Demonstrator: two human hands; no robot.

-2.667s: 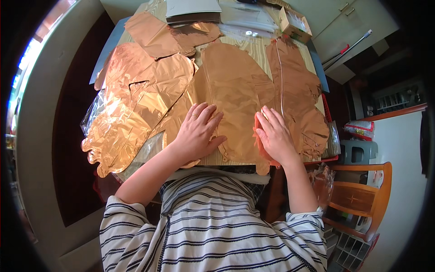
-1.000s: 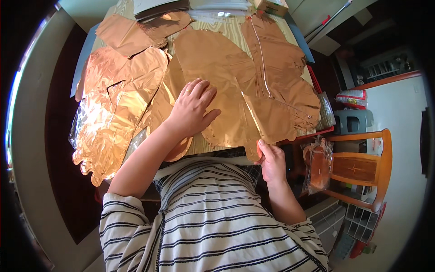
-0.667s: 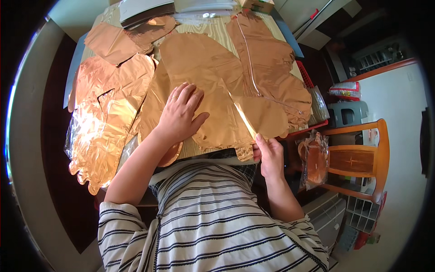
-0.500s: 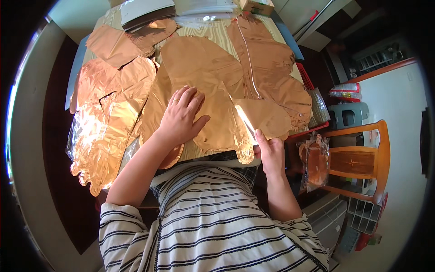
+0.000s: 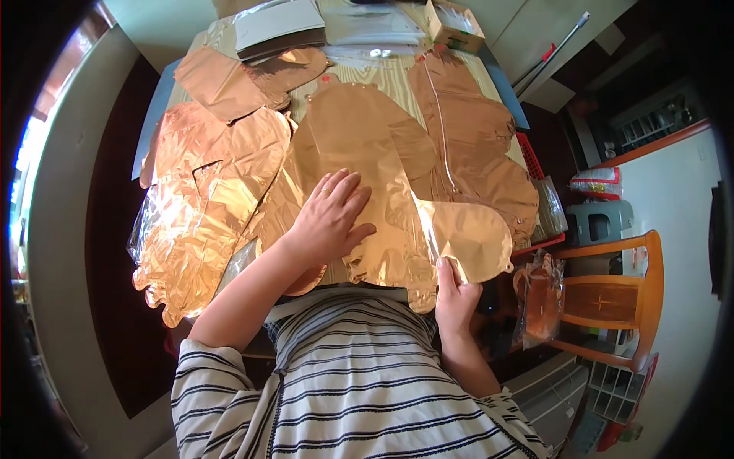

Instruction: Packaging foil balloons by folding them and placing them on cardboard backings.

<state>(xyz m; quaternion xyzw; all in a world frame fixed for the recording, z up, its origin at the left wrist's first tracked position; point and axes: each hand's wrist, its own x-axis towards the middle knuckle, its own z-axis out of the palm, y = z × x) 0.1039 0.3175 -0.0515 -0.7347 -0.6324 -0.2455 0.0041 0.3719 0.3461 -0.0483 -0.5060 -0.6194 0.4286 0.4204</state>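
A large flat copper-gold foil balloon (image 5: 355,126), uninflated, lies in the middle of the table. My left hand (image 5: 330,218) rests palm down on its foil, fingers extended and thumb out to the side. At the near right edge, my right hand (image 5: 456,302) pinches the balloon's border, thumb on top and the other fingers mostly hidden beneath. A rounded lobe (image 5: 475,239) of foil spreads out just beyond that thumb, with a small tab at its right corner. To the left is a crinkled, shiny foil balloon (image 5: 210,183). Another flat foil balloon (image 5: 478,122) lies on the right.
A further foil piece (image 5: 229,88) lies at the back left, near a stack of grey-white sheets (image 5: 279,27). Clear plastic bags (image 5: 375,30) and a small open box (image 5: 455,27) are at the back. A wooden chair (image 5: 604,298) with a bagged foil item (image 5: 541,298) stands right.
The head view has shifted a little. My right hand has drawn the foil edge toward me, and the rounded lobe now lies nearer and brighter. My left hand stays flat on the balloon.
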